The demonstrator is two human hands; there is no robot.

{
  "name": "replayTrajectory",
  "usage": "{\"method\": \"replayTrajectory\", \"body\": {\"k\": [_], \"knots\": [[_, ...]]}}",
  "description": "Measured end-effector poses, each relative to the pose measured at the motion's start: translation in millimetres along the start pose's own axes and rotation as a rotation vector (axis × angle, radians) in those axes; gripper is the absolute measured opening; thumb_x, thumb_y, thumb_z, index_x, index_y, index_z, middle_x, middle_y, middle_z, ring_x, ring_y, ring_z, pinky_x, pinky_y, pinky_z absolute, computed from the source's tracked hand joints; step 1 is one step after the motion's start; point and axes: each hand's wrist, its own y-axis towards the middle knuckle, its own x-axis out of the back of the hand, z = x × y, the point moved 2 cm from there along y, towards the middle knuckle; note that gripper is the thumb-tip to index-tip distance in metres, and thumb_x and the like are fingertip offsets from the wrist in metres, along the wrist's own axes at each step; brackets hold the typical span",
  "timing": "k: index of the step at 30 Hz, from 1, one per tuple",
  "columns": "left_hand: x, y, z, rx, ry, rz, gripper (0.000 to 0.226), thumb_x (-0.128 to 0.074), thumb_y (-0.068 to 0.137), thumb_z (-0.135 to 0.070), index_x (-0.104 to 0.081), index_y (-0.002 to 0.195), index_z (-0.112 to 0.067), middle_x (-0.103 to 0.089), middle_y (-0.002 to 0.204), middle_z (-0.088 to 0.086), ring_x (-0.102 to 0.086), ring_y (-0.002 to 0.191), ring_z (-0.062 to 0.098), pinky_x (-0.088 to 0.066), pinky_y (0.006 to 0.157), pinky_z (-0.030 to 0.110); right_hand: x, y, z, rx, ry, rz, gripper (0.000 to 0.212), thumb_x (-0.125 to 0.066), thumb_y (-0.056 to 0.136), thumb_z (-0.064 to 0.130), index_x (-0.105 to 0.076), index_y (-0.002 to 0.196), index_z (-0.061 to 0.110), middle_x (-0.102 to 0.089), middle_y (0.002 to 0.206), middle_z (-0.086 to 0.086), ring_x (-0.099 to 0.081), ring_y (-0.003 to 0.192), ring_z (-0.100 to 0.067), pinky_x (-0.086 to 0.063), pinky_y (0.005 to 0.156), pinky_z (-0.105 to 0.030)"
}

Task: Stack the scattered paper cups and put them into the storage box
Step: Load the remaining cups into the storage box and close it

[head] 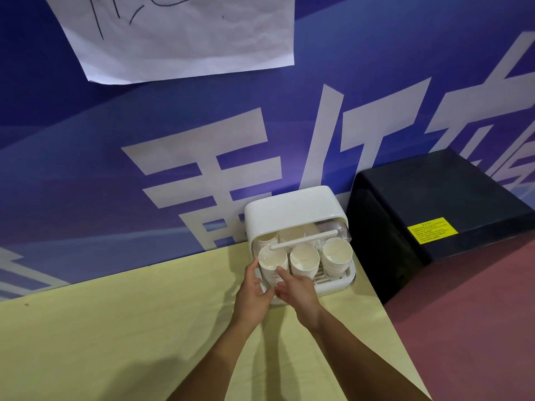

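So, cup count first: 3 stacks of white paper cups stand upright in a row at the front of the storage box (335, 285): left front stack (272, 260), middle stack (304, 259), right stack (337, 252). Behind them, under the lid (292, 211), at least 2 more cup tops show, one at back left (267, 240) and one at back centre (291, 234); they're partly hidden, so exact no. can't be told. Cups per stack are too many & too tightly nested to count.

1 storage box, white plastic, on the far right corner of the pale yellow table (115, 328), its back against the wall. The lid is swung up and back, and its white handle bar (304, 240) crosses above the front row.

2 hands, both on the left front stack. The left hand (252, 295) is on the stack's left side: thumb up along it, fingers curled in toward the lower part, approx. half closed around it. The right hand (298, 290) comes in from the right side: forefinger tip touches the stack wall, the other fingers bend in low near the left hand's fingertips. Both grip the stack between them. Whether the stack base rests on the box floor can't be told, since the hands cover it.

Elsewhere: 1 black cabinet (451, 195) just right of the box, w/ 1 yellow label (432, 230); a blue banner (86, 169) w/ big white characters; 1 white paper sheet (179, 39) stuck on it, upper left; reddish floor (477, 328) at right.
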Motion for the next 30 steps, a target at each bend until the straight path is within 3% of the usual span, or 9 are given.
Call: {"method": "replayTrajectory", "body": {"k": [3, 8, 15, 18, 20, 22, 24, 28, 30], "knots": [[-1.7, -0.1, 1.6, 0.001, -0.011, 0.008, 0.078, -0.071, 0.089, -0.017, -0.027, 0.145, -0.049, -0.056, 0.12, 0.003, -0.064, 0.099, 0.013, -0.056, 0.083, 0.029, -0.9, 0.0, 1.5, 0.005, 0.005, 0.0, 0.025, -0.071, 0.09, 0.025, -0.065, 0.075, 0.006, -0.057, 0.058, -0.006, -0.057, 0.055, -0.016, -0.049, 0.06, -0.027], [-3.1, -2.3, 4.9, -0.009, -0.003, 0.004, 0.08, -0.07, 0.087, -0.016, -0.025, 0.143, -0.05, -0.056, 0.117, 0.002, -0.06, 0.11, 0.018, -0.054, 0.088, 0.032, 5.8, -0.3, -1.2, -0.003, 0.076, 0.028, 0.023, -0.073, 0.089, 0.024, -0.068, 0.088, 0.002, -0.056, 0.072, -0.01, -0.059, 0.073, -0.021, -0.052, 0.073, -0.032], [-11.0, -14.1, 14.6, -0.021, 0.004, 0.016, 0.078, -0.068, 0.088, -0.013, -0.024, 0.139, -0.053, -0.058, 0.118, -0.002, -0.06, 0.11, 0.017, -0.054, 0.088, 0.032, 19.3, -5.6, -8.8, 0.055, 0.129, 0.113, 0.017, -0.07, 0.092, 0.019, -0.068, 0.088, 0.003, -0.057, 0.075, -0.008, -0.058, 0.074, -0.015, -0.05, 0.079, -0.031], [-14.5, -20.3, 19.9, -0.034, 0.009, 0.027, 0.077, -0.07, 0.086, -0.017, -0.025, 0.139, -0.049, -0.059, 0.121, -0.009, -0.062, 0.106, 0.014, -0.054, 0.084, 0.027, 24.2, -7.3, -13.7, 0.063, 0.142, 0.126, 0.021, -0.066, 0.095, 0.013, -0.069, 0.102, -0.006, -0.069, 0.09, -0.013, -0.068, 0.093, -0.018, -0.052, 0.093, -0.033], [-16.3, -23.8, 22.9, -0.05, 0.003, 0.028, 0.077, -0.071, 0.086, -0.016, -0.025, 0.137, -0.051, -0.057, 0.119, -0.014, -0.062, 0.104, 0.009, -0.051, 0.077, 0.015, 29.0, -9.1, -14.8, 0.076, 0.102, 0.109, 0.018, -0.063, 0.097, 0.009, -0.067, 0.102, -0.008, -0.066, 0.092, -0.014, -0.066, 0.09, -0.018, -0.053, 0.087, -0.03], [-17.9, -25.0, 25.2, -0.056, -0.007, 0.019, 0.08, -0.071, 0.086, -0.011, -0.024, 0.137, -0.05, -0.056, 0.118, -0.016, -0.06, 0.102, 0.002, -0.048, 0.071, 0.007, 36.4, -11.1, -14.2, 0.088, 0.064, 0.063, 0.013, -0.059, 0.095, 0.002, -0.066, 0.085, -0.003, -0.053, 0.08, -0.011, -0.055, 0.072, -0.013, -0.051, 0.071, -0.024], [-19.2, -25.1, 26.1, -0.051, 0.007, 0.017, 0.082, -0.07, 0.085, -0.009, -0.024, 0.142, -0.047, -0.055, 0.119, -0.014, -0.059, 0.101, -0.002, -0.047, 0.069, 0.005, 45.1, -12.2, -11.8, 0.105, 0.052, -0.007, 0.021, -0.057, 0.09, 0.0, -0.057, 0.069, 0.006, -0.042, 0.072, -0.008, -0.043, 0.06, -0.012, -0.043, 0.064, -0.023], [-18.5, -23.1, 27.8, -0.053, 0.023, 0.006, 0.081, -0.07, 0.084, -0.01, -0.026, 0.139, -0.05, -0.055, 0.117, -0.013, -0.061, 0.097, -0.005, -0.046, 0.067, 0.004, 66.0, -16.5, -3.1, 0.256, -0.025, -0.331, 0.025, -0.064, 0.093, 0.026, -0.066, 0.081, 0.004, -0.07, 0.073, -0.003, -0.068, 0.071, -0.017, -0.054, 0.077, -0.034], [-17.2, -20.8, 26.6, -0.063, 0.036, -0.016, 0.078, -0.072, 0.083, -0.011, -0.029, 0.138, -0.046, -0.054, 0.121, -0.01, -0.06, 0.101, 0.004, -0.046, 0.069, 0.006, 71.4, -20.8, 7.4, 0.348, -0.027, -0.435, 0.037, -0.065, 0.092, 0.047, -0.067, 0.081, 0.012, -0.072, 0.075, 0.0, -0.071, 0.075, -0.014, -0.055, 0.076, -0.031]]}}
